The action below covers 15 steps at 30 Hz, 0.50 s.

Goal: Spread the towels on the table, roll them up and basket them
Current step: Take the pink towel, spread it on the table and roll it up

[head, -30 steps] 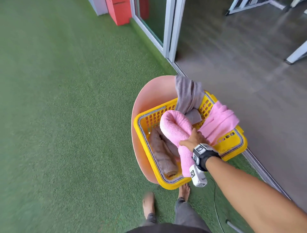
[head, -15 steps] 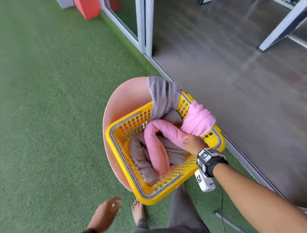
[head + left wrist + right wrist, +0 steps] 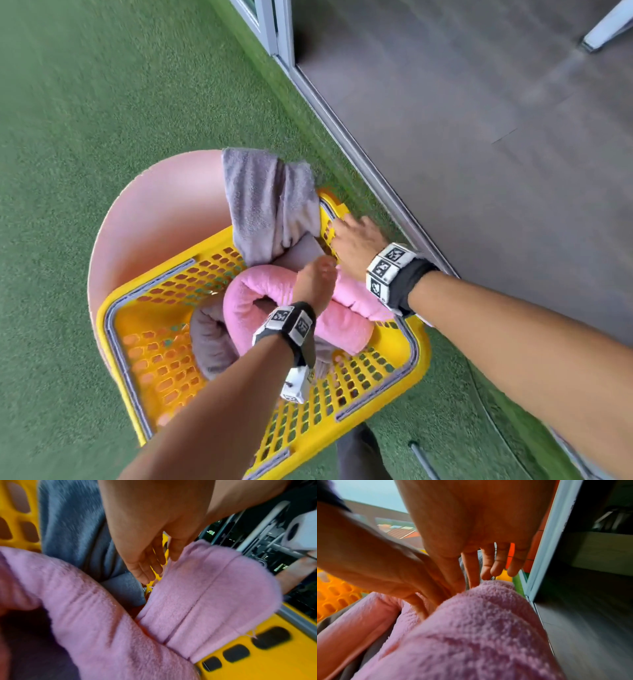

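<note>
A yellow basket (image 3: pixel 164 359) sits on a pink chair (image 3: pixel 154 222). Inside it a rolled pink towel (image 3: pixel 342 329) lies bent in a loop, beside a rolled grey towel (image 3: pixel 212 339). Another grey towel (image 3: pixel 267 205) hangs loose over the far rim. My left hand (image 3: pixel 317 274) reaches into the basket; its straight fingers (image 3: pixel 147 563) point down between the loose grey towel (image 3: pixel 72 527) and the pink towel's end (image 3: pixel 197 601). My right hand (image 3: pixel 352 236) hovers at the far right rim, fingers (image 3: pixel 489 568) relaxed just above the pink towel (image 3: pixel 479 628), holding nothing.
Green turf (image 3: pixel 68 137) surrounds the chair. A sliding-door track (image 3: pixel 359 154) runs along the right, with grey flooring (image 3: pixel 479 171) beyond it. A thin metal pole (image 3: pixel 424 462) lies on the turf near my leg (image 3: pixel 359 452).
My left hand has come up from my side into the basket. My right hand let go of the pink towel and moved toward the far rim. The view has moved closer.
</note>
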Each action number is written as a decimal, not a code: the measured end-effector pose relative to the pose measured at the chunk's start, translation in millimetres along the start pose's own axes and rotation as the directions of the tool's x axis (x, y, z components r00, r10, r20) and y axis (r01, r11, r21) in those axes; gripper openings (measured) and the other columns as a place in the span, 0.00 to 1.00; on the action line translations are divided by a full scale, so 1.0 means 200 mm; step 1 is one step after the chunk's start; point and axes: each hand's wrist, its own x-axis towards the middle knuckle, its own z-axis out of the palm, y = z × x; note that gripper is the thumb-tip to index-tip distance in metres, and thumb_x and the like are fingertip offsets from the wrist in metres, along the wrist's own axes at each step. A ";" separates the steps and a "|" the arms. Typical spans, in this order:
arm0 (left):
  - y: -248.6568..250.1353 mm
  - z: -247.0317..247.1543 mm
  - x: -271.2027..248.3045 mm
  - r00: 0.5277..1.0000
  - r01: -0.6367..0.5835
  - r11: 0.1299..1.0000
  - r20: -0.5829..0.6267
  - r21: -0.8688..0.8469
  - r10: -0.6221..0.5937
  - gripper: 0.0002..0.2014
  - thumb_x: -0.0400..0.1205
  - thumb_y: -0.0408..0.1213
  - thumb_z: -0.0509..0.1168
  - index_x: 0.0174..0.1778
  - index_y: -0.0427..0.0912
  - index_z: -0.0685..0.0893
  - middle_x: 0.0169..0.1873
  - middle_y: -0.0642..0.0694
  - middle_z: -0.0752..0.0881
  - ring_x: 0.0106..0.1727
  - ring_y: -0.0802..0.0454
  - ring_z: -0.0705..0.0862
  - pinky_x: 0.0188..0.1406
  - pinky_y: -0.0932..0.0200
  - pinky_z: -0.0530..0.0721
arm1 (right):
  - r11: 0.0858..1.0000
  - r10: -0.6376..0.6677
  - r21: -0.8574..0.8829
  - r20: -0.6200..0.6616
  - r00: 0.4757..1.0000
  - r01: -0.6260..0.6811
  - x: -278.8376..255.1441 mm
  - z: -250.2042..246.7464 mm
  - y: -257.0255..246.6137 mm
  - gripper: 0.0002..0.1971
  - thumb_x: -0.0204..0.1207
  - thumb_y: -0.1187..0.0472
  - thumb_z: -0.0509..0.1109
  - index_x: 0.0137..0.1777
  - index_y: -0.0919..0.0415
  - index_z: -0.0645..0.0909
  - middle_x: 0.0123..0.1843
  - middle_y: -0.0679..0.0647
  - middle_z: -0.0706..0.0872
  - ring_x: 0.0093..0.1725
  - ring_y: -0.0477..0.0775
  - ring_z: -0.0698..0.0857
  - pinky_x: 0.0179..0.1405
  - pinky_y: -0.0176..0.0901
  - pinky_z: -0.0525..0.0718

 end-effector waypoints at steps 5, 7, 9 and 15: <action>-0.02 0.11 0.13 1.000 0.016 0.979 0.014 -0.205 -0.013 0.06 0.77 0.35 0.64 0.46 0.43 0.85 0.42 0.43 0.90 0.41 0.47 0.86 0.39 0.60 0.79 | 0.998 -0.016 -0.060 0.073 0.997 0.020 0.07 0.04 0.03 0.16 0.80 0.61 0.60 0.63 0.59 0.84 0.72 0.56 0.69 0.72 0.63 0.66 0.69 0.55 0.66; -0.05 0.10 0.13 0.998 0.036 0.962 0.051 -0.271 -0.023 0.07 0.76 0.37 0.62 0.46 0.48 0.83 0.42 0.46 0.89 0.40 0.54 0.84 0.43 0.55 0.82 | 0.999 -0.011 -0.051 0.068 0.998 0.014 0.08 0.03 0.01 0.17 0.81 0.62 0.58 0.64 0.59 0.83 0.71 0.56 0.69 0.71 0.63 0.66 0.67 0.55 0.67; -0.03 0.09 0.13 0.997 0.024 0.958 0.075 -0.287 -0.002 0.06 0.80 0.32 0.62 0.49 0.42 0.83 0.42 0.50 0.88 0.40 0.60 0.82 0.43 0.63 0.82 | 1.000 0.012 -0.012 0.094 0.995 -0.011 0.10 0.02 -0.01 0.17 0.82 0.62 0.56 0.66 0.60 0.81 0.70 0.57 0.69 0.71 0.62 0.66 0.66 0.54 0.68; -0.03 0.08 0.12 0.981 0.128 0.943 0.179 -0.307 -0.075 0.16 0.76 0.19 0.58 0.56 0.34 0.83 0.42 0.45 0.85 0.44 0.53 0.80 0.37 0.65 0.79 | 0.998 -0.011 0.064 0.107 0.994 0.004 -0.01 -0.01 0.05 0.19 0.79 0.62 0.52 0.65 0.62 0.77 0.68 0.56 0.73 0.72 0.59 0.67 0.72 0.55 0.62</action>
